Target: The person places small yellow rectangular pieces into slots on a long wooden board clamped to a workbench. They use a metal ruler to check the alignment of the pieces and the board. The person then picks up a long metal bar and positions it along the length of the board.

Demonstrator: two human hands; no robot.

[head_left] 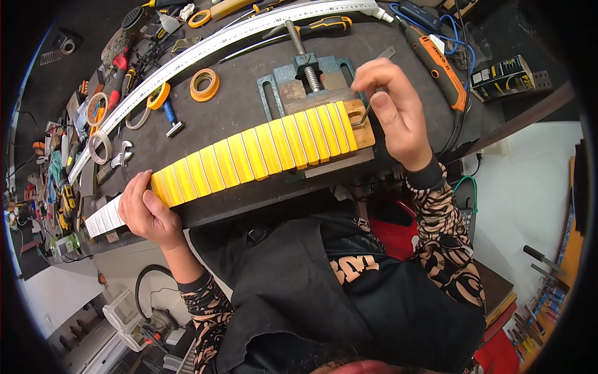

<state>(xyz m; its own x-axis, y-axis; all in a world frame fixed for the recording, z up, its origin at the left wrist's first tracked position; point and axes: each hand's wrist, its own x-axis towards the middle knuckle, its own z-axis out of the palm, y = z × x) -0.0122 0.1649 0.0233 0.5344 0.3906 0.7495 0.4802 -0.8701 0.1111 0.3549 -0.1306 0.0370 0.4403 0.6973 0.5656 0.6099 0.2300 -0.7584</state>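
Observation:
A guitar neck (249,153) lies slantwise along the bench's near edge, its fretboard covered in yellow tape between the metal frets. Toward the far left end the strips turn white. My left hand (151,212) is closed around the neck where yellow meets white, thumb on top. At the right, the bare wooden end (364,138) of the neck has a slot in it. My right hand (398,118) pinches a thin metal rod like a hex key (365,115), whose lower tip reaches that slot. Beneath and behind this end is a green metal vise (305,71).
Behind the neck curves a long white ruler (224,40). Tape rolls (204,85), a small blue-handled tool (172,119) and an adjustable wrench (122,154) lie on the dark bench. An orange corded tool (441,67) and a black-yellow box (503,79) stand at the right.

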